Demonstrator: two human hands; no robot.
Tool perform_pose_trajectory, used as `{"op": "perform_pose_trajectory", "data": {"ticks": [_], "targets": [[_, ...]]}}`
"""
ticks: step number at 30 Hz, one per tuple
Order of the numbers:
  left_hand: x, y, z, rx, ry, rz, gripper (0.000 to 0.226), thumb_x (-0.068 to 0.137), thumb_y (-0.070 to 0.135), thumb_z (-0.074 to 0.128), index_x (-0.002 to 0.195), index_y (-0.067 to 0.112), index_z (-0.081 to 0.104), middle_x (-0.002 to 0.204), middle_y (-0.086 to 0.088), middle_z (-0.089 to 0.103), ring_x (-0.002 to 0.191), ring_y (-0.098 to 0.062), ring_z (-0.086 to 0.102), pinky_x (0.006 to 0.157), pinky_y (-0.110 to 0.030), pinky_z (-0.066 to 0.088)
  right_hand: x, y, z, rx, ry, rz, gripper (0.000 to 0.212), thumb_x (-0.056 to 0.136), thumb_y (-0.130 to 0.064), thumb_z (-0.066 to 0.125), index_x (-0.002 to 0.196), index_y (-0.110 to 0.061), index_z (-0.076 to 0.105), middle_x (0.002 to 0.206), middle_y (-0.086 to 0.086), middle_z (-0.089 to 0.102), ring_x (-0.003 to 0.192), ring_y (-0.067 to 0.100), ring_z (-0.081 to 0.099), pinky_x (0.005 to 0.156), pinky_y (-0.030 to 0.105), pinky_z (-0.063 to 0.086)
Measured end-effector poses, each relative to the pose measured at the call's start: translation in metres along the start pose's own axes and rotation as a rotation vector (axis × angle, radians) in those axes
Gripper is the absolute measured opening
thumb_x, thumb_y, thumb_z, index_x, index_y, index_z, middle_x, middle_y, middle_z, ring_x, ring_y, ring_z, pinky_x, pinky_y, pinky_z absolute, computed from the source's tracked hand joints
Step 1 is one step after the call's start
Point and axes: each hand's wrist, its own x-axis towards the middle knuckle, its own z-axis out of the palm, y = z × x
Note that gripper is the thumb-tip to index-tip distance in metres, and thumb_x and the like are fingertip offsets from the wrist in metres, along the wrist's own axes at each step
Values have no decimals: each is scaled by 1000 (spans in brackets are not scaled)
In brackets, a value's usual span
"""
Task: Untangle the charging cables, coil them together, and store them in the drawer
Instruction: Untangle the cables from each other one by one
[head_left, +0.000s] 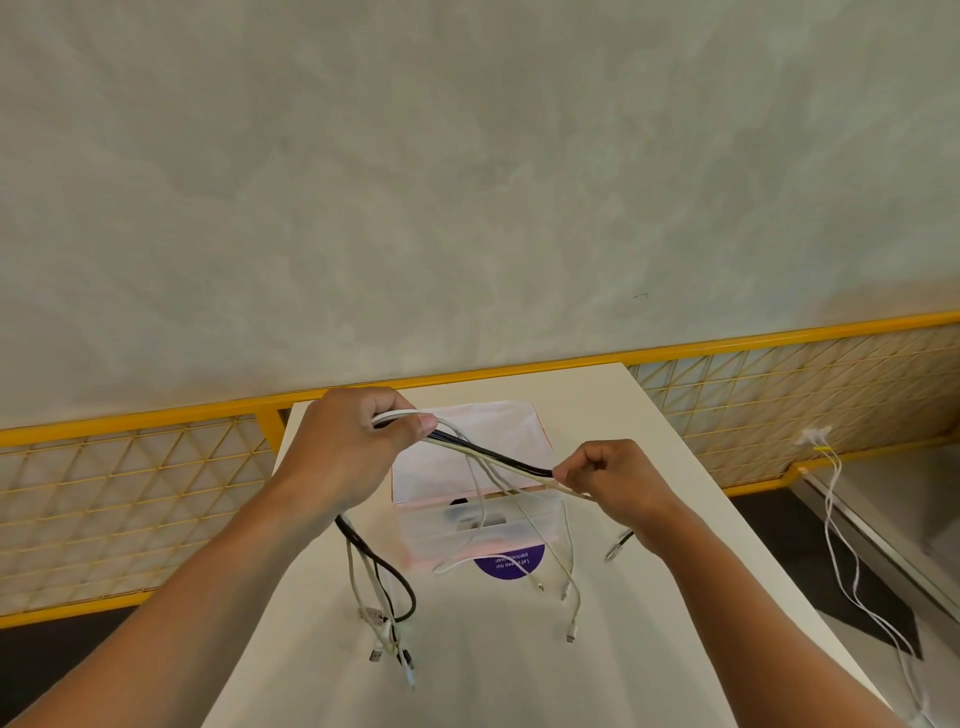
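Note:
Above a white table, my left hand (353, 441) grips a bundle of black and white charging cables (493, 458), folded over in its fist. The bundle runs right and slightly down to my right hand (615, 475), which pinches it between thumb and fingers. Loose cable ends with plugs (387, 623) hang from under my left wrist onto the table. Other white ends (571, 608) dangle below the stretched span. Behind the cables stands a small translucent drawer box (467, 525) with a pinkish top; its drawer front faces me.
The white table (519, 675) has a purple round sticker (509, 564) just in front of the box. A yellow mesh railing (130, 483) runs behind the table. More white cables (852, 571) hang from a wall fitting at the right.

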Motion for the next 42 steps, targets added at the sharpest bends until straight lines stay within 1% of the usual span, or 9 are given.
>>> {"op": "perform_pose_trajectory", "data": {"ticks": [4,11,16,23,26,31,34,38,42], "targets": [[1,-1,0,-9,-6,3,18,88,32,73,73,21,73,67,2,61,66,-14,50,59,-28,34,-1,4,-1,-5,93,20,34,79,-29,85,60,-13,61,69,3,64,68,17,58,63,26,44],[0,-1,1,-7,-2,-5,19,88,32,72,72,22,72,62,5,56,63,-13,47,57,-28,32,5,14,-1,-46,94,32,23,92,-10,68,72,-19,73,84,-3,74,85,16,67,66,22,48],[-2,-1,2,9,-2,1,19,88,33,72,73,22,72,56,11,52,60,-10,45,55,-26,31,5,14,1,-61,171,41,23,88,-23,77,70,-13,67,74,-1,68,75,16,62,62,26,46],[0,0,3,-8,10,6,20,88,31,73,70,23,71,58,9,54,62,-12,46,58,-29,32,9,16,1,-99,180,8,15,93,-22,72,81,-12,72,74,-2,65,72,15,59,60,21,44],[1,-1,0,-57,22,-40,23,88,33,72,70,18,71,50,12,48,57,-13,41,57,-29,29,9,20,1,-98,108,0,14,95,-22,69,84,-15,74,73,-7,65,70,10,58,60,20,43],[7,-5,-3,-233,16,-128,28,90,29,70,77,4,68,44,12,38,33,-6,33,48,-26,23,-2,10,8,-23,68,-72,10,94,-20,68,86,-23,75,87,-11,73,86,7,66,74,19,47],[9,-9,2,-304,5,-182,36,91,29,69,87,-6,65,42,13,34,32,-7,29,48,-27,19,-14,-13,17,46,90,-184,15,91,-29,72,79,-22,72,75,-9,72,73,4,64,70,20,49],[7,-7,6,-378,-19,-212,32,90,31,69,73,7,59,46,11,32,44,-13,15,39,-20,18,-30,-41,32,56,18,-311,9,87,-32,77,84,-24,74,80,-10,74,78,8,67,75,22,55],[5,-5,7,-449,-26,-199,37,90,30,70,63,14,51,49,7,31,46,-15,14,42,-21,15,-35,-53,42,-42,63,-328,12,83,-32,80,89,-25,74,80,-13,71,76,6,65,67,14,50]]}}
